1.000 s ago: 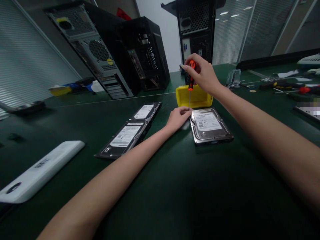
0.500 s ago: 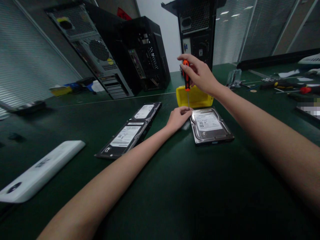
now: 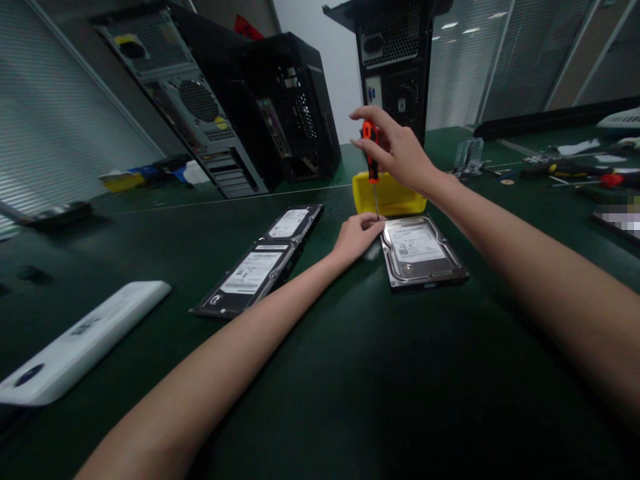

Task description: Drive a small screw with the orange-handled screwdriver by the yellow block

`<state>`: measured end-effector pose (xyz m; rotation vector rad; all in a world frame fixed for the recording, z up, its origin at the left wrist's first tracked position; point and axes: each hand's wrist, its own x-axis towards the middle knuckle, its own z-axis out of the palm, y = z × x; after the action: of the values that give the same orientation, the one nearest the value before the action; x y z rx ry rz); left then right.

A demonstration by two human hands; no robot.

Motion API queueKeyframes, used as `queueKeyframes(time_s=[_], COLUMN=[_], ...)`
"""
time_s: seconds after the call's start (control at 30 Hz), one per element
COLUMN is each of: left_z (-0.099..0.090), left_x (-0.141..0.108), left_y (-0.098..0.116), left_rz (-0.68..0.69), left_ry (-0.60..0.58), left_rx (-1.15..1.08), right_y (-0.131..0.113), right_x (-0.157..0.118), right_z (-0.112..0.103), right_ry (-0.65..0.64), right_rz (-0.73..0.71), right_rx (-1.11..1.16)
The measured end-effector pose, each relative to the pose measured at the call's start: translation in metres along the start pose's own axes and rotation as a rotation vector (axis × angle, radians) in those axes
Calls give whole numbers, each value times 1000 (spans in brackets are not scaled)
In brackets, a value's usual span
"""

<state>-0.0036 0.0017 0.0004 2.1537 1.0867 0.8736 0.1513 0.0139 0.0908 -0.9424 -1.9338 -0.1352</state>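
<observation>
A silver hard drive [image 3: 423, 250] with a white label lies flat on the green table. My left hand [image 3: 357, 235] is closed at its far left corner, thumb and fingers close together beside the screwdriver tip. An orange and black screwdriver [image 3: 371, 160] stands nearly upright, its thin shaft reaching down to that corner; the exact spot under the tip is hard to see. My right hand [image 3: 400, 150] holds the handle loosely, with the thumb and forefinger lifted apart and the other fingers behind it. Behind the drive sits a yellow plastic box [image 3: 393, 197].
Two more hard drives [image 3: 253, 270] lie end to end on the left. A white elongated case [image 3: 85, 340] is nearer at left. Computer towers [image 3: 200, 100] stand at the back, another tower [image 3: 395, 73] behind my right hand. Pliers [image 3: 550, 171] and small tools lie right.
My right thumb and forefinger have opened away from the handle, and the screwdriver's top has tilted slightly left. My left hand and the hard drive have stayed in place.
</observation>
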Motion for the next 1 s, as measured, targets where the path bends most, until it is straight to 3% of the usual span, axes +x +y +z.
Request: queueKeyframes(time_s=[1.0], left_z=[-1], left_x=[-1], left_y=[2], left_rz=[-10], left_ry=[-14], left_rx=[-11], right_y=[0], right_x=[2], right_z=[-1], right_ry=[-6], right_rz=[52], right_rx=[95])
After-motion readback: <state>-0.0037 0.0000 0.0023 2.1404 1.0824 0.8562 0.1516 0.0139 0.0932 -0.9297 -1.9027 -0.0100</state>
